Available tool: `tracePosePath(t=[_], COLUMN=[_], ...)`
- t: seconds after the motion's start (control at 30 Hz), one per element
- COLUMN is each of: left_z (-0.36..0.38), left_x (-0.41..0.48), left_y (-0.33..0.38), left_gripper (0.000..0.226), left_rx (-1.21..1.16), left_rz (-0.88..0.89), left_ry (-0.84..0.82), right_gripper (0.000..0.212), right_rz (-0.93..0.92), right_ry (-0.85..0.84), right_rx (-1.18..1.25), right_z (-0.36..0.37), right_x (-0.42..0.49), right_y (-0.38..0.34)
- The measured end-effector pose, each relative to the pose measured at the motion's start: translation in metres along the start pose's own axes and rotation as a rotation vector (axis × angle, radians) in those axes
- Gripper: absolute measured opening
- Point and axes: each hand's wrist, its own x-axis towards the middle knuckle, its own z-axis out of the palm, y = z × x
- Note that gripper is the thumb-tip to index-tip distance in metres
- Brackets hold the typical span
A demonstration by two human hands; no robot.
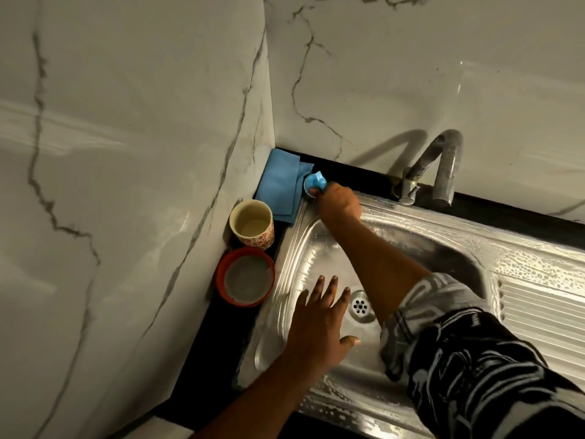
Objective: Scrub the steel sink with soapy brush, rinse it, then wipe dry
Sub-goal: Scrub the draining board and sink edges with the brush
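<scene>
Patterned sleeve (474,359) fills the lower right, its forearm crossing the basin diagonally. At the left, a marble wall (110,217) hems a narrow black ledge (205,343) holding a cup (251,224), a red bowl (245,277) and a folded blue cloth (280,188) in the corner. The left hand (319,324) spreads flat, holding nothing, over the soapy sink (538,270) beside the drain (361,307). The right hand (340,202) grips the blue brush (313,182) at the sink's upper-left rim corner, just beside the cloth. Its rounded end points upper left, its long axis mostly hidden. A tap (443,166) stands at the upper right.

Blue cloth (281,188) & brush (314,182); red bowl (245,276); cream cup (251,224) w/ red flowers; grey-veined white marble wall (126,122).
</scene>
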Motion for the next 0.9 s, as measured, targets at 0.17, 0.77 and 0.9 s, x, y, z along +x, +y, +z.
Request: tracePosePath(t=[0.17,0.77,0.9], left_z=[-0.002,0.002,0.007], left_x=[-0.003,-0.009,-0.01], left_y=[0.009,0.023,0.024], left_gripper=[0.099,0.1,0.101], left_rx=[-0.011,0.062,0.05], left_rz=[0.001,0.028,0.028], left_ry=[-0.024,-0.1,-0.083], right_gripper=[0.037,0.025,0.025], right_rz=[-0.045,0.335,0.183], right_ry=[-0.085,0.127,0.046], right_rx=[0.034,0.05,-0.017], right_z=[0.018,-0.01,-0.005], right_x=[-0.036,-0.045,-0.029], right_y=[0.006,0.107,0.067])
